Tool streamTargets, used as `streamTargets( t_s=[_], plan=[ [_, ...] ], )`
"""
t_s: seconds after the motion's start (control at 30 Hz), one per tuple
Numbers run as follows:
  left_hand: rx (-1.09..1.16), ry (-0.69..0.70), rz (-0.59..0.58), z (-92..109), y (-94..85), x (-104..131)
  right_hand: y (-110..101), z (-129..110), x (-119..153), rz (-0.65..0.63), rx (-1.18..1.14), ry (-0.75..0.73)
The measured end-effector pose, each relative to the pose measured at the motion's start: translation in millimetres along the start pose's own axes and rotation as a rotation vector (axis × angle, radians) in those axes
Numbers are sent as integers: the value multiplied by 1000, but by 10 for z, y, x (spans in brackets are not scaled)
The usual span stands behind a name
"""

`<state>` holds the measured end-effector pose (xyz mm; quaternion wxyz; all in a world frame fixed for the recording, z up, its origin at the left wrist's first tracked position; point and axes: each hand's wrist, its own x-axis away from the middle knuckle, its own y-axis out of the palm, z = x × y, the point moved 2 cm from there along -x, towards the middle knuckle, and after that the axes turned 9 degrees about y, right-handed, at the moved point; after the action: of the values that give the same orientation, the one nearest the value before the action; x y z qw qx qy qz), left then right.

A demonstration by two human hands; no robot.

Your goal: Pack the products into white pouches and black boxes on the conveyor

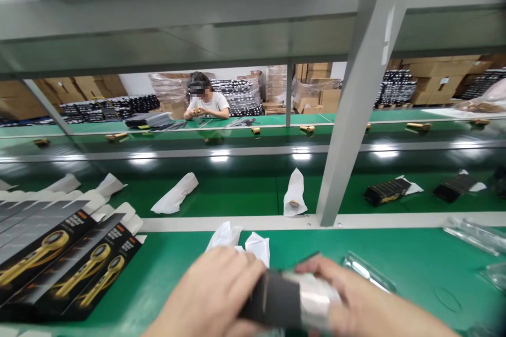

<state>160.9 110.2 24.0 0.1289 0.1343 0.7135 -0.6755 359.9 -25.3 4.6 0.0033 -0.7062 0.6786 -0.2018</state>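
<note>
My left hand (217, 287) is wrapped round a black cardboard box (279, 299) low in the middle of the view. At the box's right end, my right hand (351, 292) grips a shiny pale insert (316, 295); it looks like clear plastic, but motion blurs it and what it contains does not show. The insert's left end meets the box. Just beyond my hands lie white wrapped packets (258, 247) on the green bench (182, 263). Clear plastic trays (369, 272) rest to the right of my right hand.
Several black printed boxes (95, 268) with open flaps are lined up at left. Across the green conveyor lie white wrapped packets (176, 193) and black boxes (386, 191). A slanted metal post (351, 95) rises right of centre. A co-worker (209, 102) sits beyond, handling something gold.
</note>
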Motion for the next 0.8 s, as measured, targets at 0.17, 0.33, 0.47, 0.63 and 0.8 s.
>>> streamTargets(
  t_s=[0.17, 0.33, 0.47, 0.63, 0.8],
  plan=[
    [-33, -457, -74, -1023, 105, -296, -442, 3, -890, 656, 568, 130],
    [23, -522, -94, -1804, 757, -466, -403, 304, -1770, 806, 803, 389],
    [201, -591, -51, -1812, 978, -522, -457, 375, -1753, 760, 849, 421],
    [600, -757, 59, -1112, 678, -610, -217, -70, -1193, 706, 795, 180],
    [1490, -1151, 162, -202, 421, -466, 607, -250, -567, 656, 769, 7]
  ],
)
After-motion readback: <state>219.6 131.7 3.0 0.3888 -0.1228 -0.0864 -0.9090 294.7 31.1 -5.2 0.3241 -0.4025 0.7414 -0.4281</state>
